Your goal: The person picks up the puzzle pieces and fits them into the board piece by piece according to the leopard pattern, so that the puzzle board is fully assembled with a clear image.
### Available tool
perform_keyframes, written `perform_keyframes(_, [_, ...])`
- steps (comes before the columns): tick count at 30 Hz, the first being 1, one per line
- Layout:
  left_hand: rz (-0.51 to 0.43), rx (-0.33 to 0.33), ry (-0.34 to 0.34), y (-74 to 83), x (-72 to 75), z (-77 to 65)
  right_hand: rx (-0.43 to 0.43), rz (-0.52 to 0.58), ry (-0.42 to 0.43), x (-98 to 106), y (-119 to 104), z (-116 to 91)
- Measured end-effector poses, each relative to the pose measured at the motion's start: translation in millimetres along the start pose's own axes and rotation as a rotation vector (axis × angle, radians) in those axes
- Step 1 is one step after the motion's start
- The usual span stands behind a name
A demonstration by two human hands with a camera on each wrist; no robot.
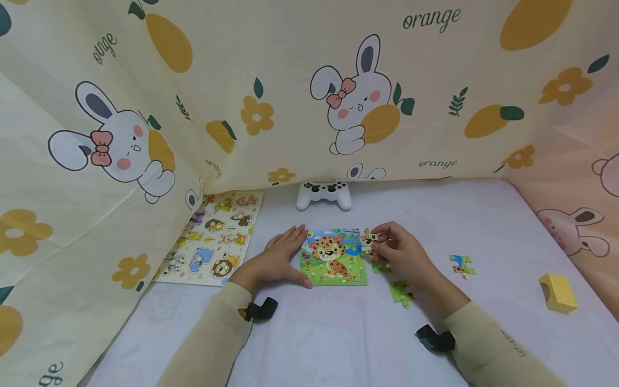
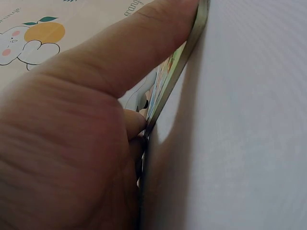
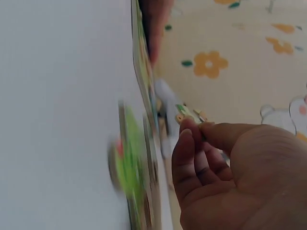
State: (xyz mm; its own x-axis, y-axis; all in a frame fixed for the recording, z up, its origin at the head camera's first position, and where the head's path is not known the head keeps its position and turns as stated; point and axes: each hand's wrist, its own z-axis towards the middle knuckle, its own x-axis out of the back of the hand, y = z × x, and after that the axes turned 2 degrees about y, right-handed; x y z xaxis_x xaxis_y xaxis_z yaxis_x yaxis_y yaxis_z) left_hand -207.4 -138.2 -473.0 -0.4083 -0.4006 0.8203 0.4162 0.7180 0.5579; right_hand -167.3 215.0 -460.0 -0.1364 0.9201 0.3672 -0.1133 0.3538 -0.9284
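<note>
A square leopard puzzle (image 1: 333,263) lies on the white table in the middle of the head view. My left hand (image 1: 276,259) rests along its left side with fingers extended; in the left wrist view the thumb (image 2: 144,38) lies against the puzzle's edge. Between thumb and fingertips my right hand (image 1: 406,255) pinches a small puzzle piece (image 3: 189,113), held just above the puzzle's right edge. Partly under that hand are loose green pieces, one near the puzzle (image 1: 381,267) and one lower (image 1: 401,293).
Farther right lie another puzzle piece (image 1: 462,265) and a yellow block (image 1: 559,293) with a curved notch. A white game controller (image 1: 324,196) sits at the back. An animal picture board (image 1: 213,252) is at the left, beside the patterned cloth wall (image 1: 290,54).
</note>
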Motion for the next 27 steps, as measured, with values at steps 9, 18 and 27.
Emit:
perform_keyframes(9, [0.008,0.000,-0.009,-0.1,0.5,0.1,0.036,0.075,-0.081,-39,-8,4])
perform_keyframes(18, [0.000,0.004,-0.009,2.1,2.3,-1.2,0.037,0.056,-0.096,-75,-22,10])
perform_keyframes(27, [0.000,-0.007,-0.004,2.4,2.8,-2.2,-0.030,-0.063,-0.017,-86,-22,16])
